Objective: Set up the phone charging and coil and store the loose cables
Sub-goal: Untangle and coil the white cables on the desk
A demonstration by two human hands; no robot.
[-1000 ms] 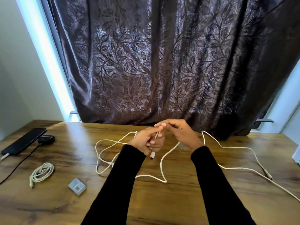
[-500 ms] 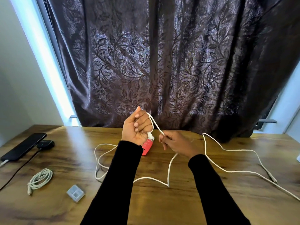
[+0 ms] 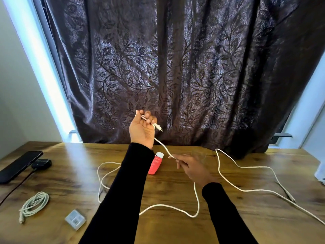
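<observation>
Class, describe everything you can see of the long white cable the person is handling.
The white cable is thin, round and looks plastic-sheathed. One end, a small white plug with a metal tip, juts from the raised left hand, which holds it in a curled grip. From there it slopes down to the right hand, which pinches it above the wooden table. The rest lies loose on the tabletop in wide, uncoiled bends, passing under the left sleeve. It lies apart from the red tube.

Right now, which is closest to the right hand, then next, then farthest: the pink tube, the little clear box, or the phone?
From the right hand:
1. Pink tube, just to its left.
2. Clear box, near edge, left.
3. Phone, far left edge of the table.
</observation>
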